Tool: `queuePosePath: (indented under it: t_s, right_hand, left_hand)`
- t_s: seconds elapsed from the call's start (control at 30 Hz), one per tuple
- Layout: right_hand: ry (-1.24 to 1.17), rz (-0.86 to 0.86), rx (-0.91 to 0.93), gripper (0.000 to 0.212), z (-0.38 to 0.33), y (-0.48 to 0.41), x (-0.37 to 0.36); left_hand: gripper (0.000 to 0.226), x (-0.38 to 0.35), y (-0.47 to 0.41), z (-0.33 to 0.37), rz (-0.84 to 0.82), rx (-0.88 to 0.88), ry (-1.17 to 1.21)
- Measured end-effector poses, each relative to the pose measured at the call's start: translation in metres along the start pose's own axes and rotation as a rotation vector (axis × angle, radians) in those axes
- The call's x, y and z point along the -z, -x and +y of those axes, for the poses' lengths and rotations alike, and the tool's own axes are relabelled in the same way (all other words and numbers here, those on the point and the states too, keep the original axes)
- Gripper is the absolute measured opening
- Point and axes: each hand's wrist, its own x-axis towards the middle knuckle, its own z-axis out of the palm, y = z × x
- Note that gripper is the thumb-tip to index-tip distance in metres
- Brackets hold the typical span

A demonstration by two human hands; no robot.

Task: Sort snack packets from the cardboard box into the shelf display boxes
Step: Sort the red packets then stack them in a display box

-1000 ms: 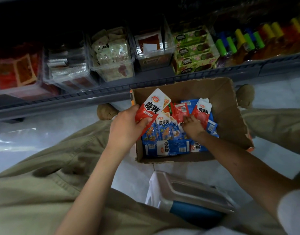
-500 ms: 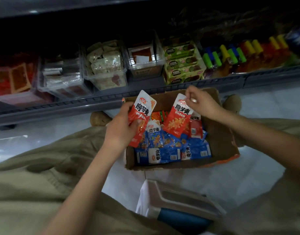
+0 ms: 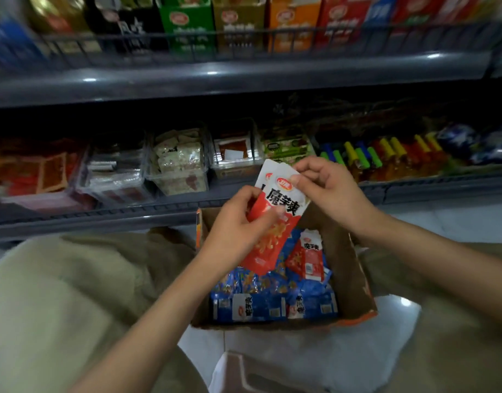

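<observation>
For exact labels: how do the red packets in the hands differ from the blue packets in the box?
The red packets are red and white; the blue packets are mostly blue. The left hand and right hand hold the red packets raised above the cardboard box; the blue packets lie flat inside it. Both carry dark print on white.

Red-white snack packets above cardboard box
</observation>
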Motion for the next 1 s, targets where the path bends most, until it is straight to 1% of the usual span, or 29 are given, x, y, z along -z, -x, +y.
queuePosePath:
  t_s: [0.07,0.17,0.2,0.23,0.27,0.3,0.33,0.37,0.4,0.43,0.5,0.57,0.67,0.73,0.83,0.93,1.0]
  right_hand:
    - [0.014,0.058,0.049,0.015,-0.012,0.000,0.011]
    - [0.002,0.230,0.103,0.017,-0.026,-0.002,0.026]
    - [-0.029,0.262,0.071,0.021,-0.030,-0.003,0.031]
    - [-0.073,0.251,-0.007,0.031,-0.031,-0.005,0.035]
    - [-0.092,0.189,-0.107,0.042,-0.034,-0.007,0.039]
    - [-0.093,0.093,-0.187,0.047,-0.035,-0.009,0.041]
    - [-0.102,0.011,-0.230,0.039,-0.038,-0.012,0.040]
    - [-0.130,-0.013,-0.221,0.023,-0.040,-0.014,0.039]
    - [-0.183,0.010,-0.191,0.010,-0.044,-0.019,0.041]
    - [-0.226,0.056,-0.144,0.005,-0.047,-0.028,0.046]
    - [-0.205,0.136,-0.046,0.009,-0.061,-0.046,0.060]
    - [-0.191,0.195,0.064,0.012,-0.080,-0.065,0.080]
    - [-0.227,0.300,0.183,0.014,-0.102,-0.089,0.100]
    - [-0.205,0.400,0.272,0.011,-0.113,-0.107,0.122]
    - [-0.208,0.526,0.390,0.011,-0.121,-0.131,0.154]
    - [-0.293,0.579,0.414,0.010,-0.120,-0.154,0.172]
    - [-0.327,0.582,0.390,0.009,-0.116,-0.168,0.180]
  left_hand:
    - [0.021,-0.006,-0.004,0.009,0.026,-0.077,-0.191]
    - [0.025,-0.015,-0.009,0.024,0.094,-0.171,-0.219]
    - [0.026,-0.017,-0.012,0.030,0.115,-0.204,-0.206]
    - [0.028,-0.019,-0.016,0.035,0.136,-0.229,-0.185]
    - [0.032,-0.021,-0.021,0.041,0.157,-0.249,-0.165]
    - [0.037,-0.021,-0.027,0.048,0.183,-0.278,-0.174]
    - [0.044,-0.020,-0.034,0.054,0.206,-0.321,-0.216]
    - [0.052,-0.020,-0.043,0.061,0.217,-0.372,-0.273]
    - [0.061,-0.020,-0.052,0.069,0.227,-0.413,-0.329]
    - [0.066,-0.018,-0.063,0.079,0.245,-0.436,-0.376]
    - [0.064,-0.013,-0.084,0.098,0.288,-0.481,-0.484]
    - [0.057,-0.008,-0.103,0.122,0.379,-0.569,-0.592]
    - [0.050,-0.004,-0.127,0.146,0.501,-0.701,-0.642]
    - [0.053,-0.007,-0.153,0.153,0.511,-0.737,-0.696]
    - [0.059,-0.011,-0.195,0.148,0.571,-0.752,-0.914]
    - [0.058,-0.016,-0.222,0.138,0.656,-0.767,-1.093]
    - [0.052,-0.016,-0.234,0.128,0.642,-0.806,-1.189]
